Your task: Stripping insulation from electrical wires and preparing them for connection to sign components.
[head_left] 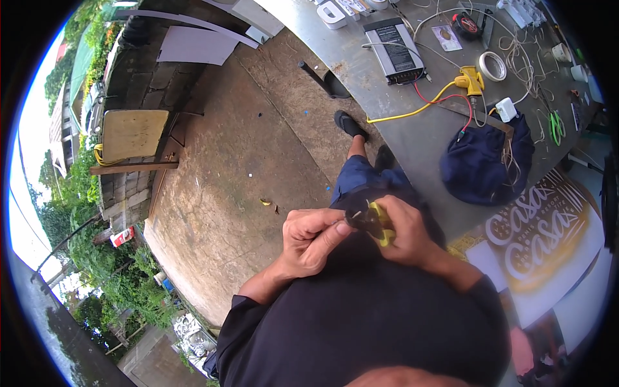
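Both hands are raised together in front of my dark shirt. My right hand (407, 232) is closed around yellow-handled pliers (387, 233), whose dark jaws point left toward the other hand. My left hand (311, 242) is closed in a pinch, thumb against fingers, right beside the jaws. A thin light sliver, perhaps wire, shows near the jaws. What the left fingertips hold is too small to make out.
The grey metal table (412, 142) on the right bears a silver-black electrical box (393, 48), yellow plug connector (471, 80), white tape roll (492, 66), navy cloth (483, 164) and green-handled scissors (556, 128). A printed sign (541, 238) lies nearer. Concrete floor (225, 161) stretches left.
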`<state>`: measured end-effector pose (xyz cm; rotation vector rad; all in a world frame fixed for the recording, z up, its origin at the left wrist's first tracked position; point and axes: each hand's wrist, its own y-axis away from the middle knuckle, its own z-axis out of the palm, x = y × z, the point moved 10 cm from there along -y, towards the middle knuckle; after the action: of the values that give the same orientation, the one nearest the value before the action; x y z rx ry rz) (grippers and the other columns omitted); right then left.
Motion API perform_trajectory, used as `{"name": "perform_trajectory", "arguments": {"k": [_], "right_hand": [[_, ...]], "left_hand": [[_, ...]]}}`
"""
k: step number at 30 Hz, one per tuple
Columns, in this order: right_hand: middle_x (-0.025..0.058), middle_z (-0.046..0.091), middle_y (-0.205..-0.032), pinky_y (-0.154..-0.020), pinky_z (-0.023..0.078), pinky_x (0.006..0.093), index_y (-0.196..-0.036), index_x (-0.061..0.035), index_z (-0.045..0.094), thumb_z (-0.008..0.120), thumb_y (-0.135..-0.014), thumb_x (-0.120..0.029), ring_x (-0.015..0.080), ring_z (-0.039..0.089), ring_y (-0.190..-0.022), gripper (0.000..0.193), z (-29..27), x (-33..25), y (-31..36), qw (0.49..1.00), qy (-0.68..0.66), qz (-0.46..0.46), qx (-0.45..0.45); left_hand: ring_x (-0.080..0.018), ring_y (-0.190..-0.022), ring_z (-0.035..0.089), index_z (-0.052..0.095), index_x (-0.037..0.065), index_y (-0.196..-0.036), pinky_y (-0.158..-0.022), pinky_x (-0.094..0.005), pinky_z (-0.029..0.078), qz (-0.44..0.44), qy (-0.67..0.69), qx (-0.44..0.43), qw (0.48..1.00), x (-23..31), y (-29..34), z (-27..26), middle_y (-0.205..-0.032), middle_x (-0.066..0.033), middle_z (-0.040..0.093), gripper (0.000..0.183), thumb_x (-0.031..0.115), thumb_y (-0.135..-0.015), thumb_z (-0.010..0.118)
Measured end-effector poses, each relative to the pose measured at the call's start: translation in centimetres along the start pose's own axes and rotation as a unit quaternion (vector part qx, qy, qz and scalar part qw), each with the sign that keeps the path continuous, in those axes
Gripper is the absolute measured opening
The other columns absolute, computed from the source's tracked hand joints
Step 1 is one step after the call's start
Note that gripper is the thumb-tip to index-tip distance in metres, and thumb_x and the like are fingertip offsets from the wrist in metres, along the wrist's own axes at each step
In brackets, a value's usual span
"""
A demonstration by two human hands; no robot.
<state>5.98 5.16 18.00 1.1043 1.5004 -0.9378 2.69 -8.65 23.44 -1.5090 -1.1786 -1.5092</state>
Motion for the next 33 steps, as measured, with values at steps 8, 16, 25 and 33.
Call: {"name": "perform_trajectory", "arguments": {"k": [8, 16, 25, 33], "right_hand": [[0.0135, 0.064, -0.089, -0.067, 0.052, 0.0341, -0.106, 0.0001, 0.058, 0.074, -0.083, -0.005, 0.0268, 0.066, -0.076, 0.028, 0.5, 0.0, -0.7, 0.998, -0.051, 0.039, 0.023], [0.0128, 0.063, -0.088, -0.067, 0.052, 0.0341, -0.106, -0.0007, 0.058, 0.074, -0.083, -0.004, 0.0272, 0.066, -0.075, 0.028, -0.3, 0.1, -0.6, 0.999, 0.021, 0.029, 0.035], [0.012, 0.064, -0.089, -0.068, 0.051, 0.0322, -0.106, -0.0001, 0.058, 0.077, -0.083, -0.008, 0.0233, 0.067, -0.076, 0.031, 1.0, -0.5, -0.4, 0.999, -0.022, 0.026, -0.01], [0.0061, 0.056, -0.077, -0.064, 0.045, 0.0293, -0.092, -0.0018, 0.054, 0.061, -0.097, -0.016, 0.0166, 0.055, -0.066, 0.017, -0.1, 1.3, -0.6, 0.946, -0.29, 0.117, 0.085]], "left_hand": [[-0.0028, -0.06, 0.052, 0.071, -0.004, -0.095, -0.053, -0.0198, 0.039, -0.042, 0.049, 0.033, 0.997, -0.8, 0.2, -0.6, -0.072, -0.0005, 0.065, 0.012, 0.005, -0.097, 0.064], [-0.006, -0.057, 0.045, 0.061, -0.001, -0.077, -0.052, -0.0265, 0.035, -0.103, 0.032, -0.077, 0.991, -2.1, -0.7, -0.2, -0.06, -0.0001, 0.053, 0.029, 0.017, -0.099, 0.061], [-0.027, -0.044, 0.038, 0.036, 0.003, -0.061, -0.046, -0.0395, 0.028, 0.117, -0.081, -0.077, 0.987, 1.7, 0.0, -0.7, -0.054, -0.0086, 0.032, 0.04, 0.008, -0.093, 0.058], [-0.0251, -0.041, 0.036, 0.035, 0.002, -0.059, -0.044, -0.0387, 0.026, 0.166, -0.013, -0.022, 0.986, 2.3, 0.9, -2.3, -0.053, -0.0077, 0.033, 0.036, 0.004, -0.087, 0.057]]}}
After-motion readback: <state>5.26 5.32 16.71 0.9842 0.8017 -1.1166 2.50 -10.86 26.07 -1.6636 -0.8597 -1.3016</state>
